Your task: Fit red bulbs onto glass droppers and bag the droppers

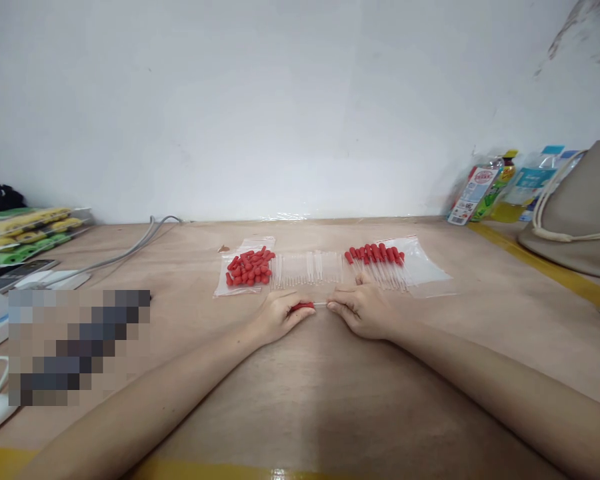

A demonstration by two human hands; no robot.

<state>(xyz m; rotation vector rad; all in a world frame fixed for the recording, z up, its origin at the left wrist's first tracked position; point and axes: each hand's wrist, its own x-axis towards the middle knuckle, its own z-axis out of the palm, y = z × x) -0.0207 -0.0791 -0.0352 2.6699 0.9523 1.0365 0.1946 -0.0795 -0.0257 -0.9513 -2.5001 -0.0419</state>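
Note:
My left hand (279, 316) is closed on a red rubber bulb (303, 307), just above the table's middle. Between my two hands runs a thin clear glass tube (321, 305), one end at the bulb. The other end sits in the closed fingers of my right hand (363, 310). Behind my left hand, several loose red bulbs (250, 268) lie heaped on a clear plastic bag. To their right is a row of bare clear tubes (307, 268). Beyond my right hand lie several droppers (377, 260), clear tubes with red bulbs on, side by side.
A clear bag (425, 263) lies under and beside the droppers. Bottles and a carton (475, 193) stand back right, beside a beige bag (580, 207). At left are packaged yellow and green rolls (30, 233), a grey cable (130, 250) and a blurred-out patch. Yellow tape (545, 260) crosses the table.

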